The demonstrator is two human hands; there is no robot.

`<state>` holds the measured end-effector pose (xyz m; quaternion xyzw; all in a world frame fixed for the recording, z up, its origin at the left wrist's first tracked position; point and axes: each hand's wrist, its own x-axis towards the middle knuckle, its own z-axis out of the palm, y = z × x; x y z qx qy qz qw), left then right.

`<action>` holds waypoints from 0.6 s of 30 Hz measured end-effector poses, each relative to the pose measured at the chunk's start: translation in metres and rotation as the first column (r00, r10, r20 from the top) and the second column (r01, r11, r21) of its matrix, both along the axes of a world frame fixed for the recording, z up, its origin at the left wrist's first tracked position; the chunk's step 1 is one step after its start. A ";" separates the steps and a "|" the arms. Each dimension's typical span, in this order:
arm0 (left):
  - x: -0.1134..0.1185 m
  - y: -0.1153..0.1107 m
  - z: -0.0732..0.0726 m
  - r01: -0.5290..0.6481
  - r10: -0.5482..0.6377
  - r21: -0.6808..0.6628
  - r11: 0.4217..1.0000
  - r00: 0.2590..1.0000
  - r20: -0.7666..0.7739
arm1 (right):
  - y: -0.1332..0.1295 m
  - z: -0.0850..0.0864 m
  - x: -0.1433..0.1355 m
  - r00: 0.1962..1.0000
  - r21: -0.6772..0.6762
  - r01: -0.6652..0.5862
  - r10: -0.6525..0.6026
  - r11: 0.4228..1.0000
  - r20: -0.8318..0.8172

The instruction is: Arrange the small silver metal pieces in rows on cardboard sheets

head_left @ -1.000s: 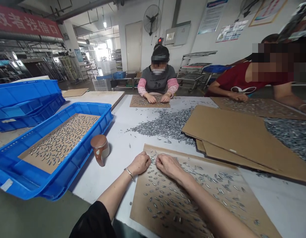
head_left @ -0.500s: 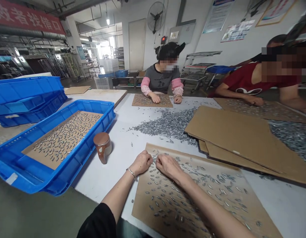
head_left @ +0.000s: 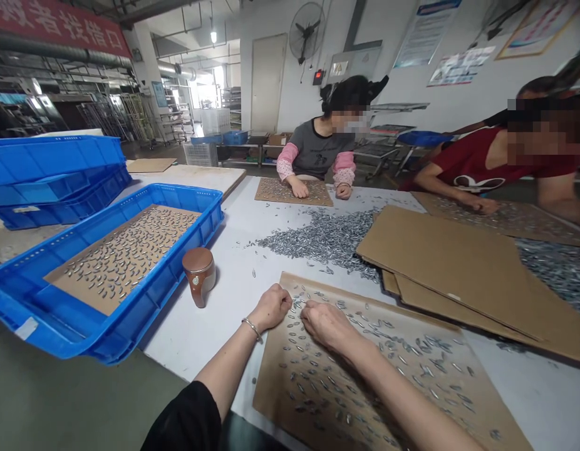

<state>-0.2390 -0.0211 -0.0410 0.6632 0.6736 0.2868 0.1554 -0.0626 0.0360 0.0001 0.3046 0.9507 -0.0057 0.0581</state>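
A brown cardboard sheet (head_left: pixel 327 407) lies on the white table in front of me, scattered with many small silvery pieces (head_left: pixel 349 416), pointed at the ends. At its far left corner my left hand (head_left: pixel 275 307), a bangle on the wrist, is closed with the fingertips pinched at the sheet. Just to the right, my right hand (head_left: pixel 326 322) is closed too, its fingers curled down over the cardboard. A few pieces show in the narrow gap between the hands. Whatever the fingertips hold is hidden or too small to make out.
A blue tray (head_left: pixel 177 288) at left holds another covered sheet; a brown-lidded mug (head_left: pixel 198 275) stands beside it. Beyond my sheet lies a heap of silvery pieces (head_left: pixel 322 235). Stacked cardboard (head_left: pixel 440 250) sits at right. Two people work across the table (head_left: pixel 238 235) over their own sheets.
The view has shifted slightly. My right hand has drawn a little away from the left, so the gap between them is wider. The person opposite leans more to the right.
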 end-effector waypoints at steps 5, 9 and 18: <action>-0.001 0.008 0.008 -0.031 0.027 -0.065 0.997 0.998 -0.064 | 0.019 0.003 0.012 0.963 -0.032 0.215 -0.217 0.976 -0.158; 0.006 0.017 0.012 -0.069 0.053 -0.114 0.991 0.988 -0.143 | 0.022 -0.002 -0.001 0.955 -0.129 0.195 -0.218 0.972 -0.201; 0.015 0.021 0.011 -0.155 0.117 -0.131 0.979 0.959 -0.259 | 0.025 -0.009 -0.016 0.952 -0.185 0.206 -0.241 0.961 -0.188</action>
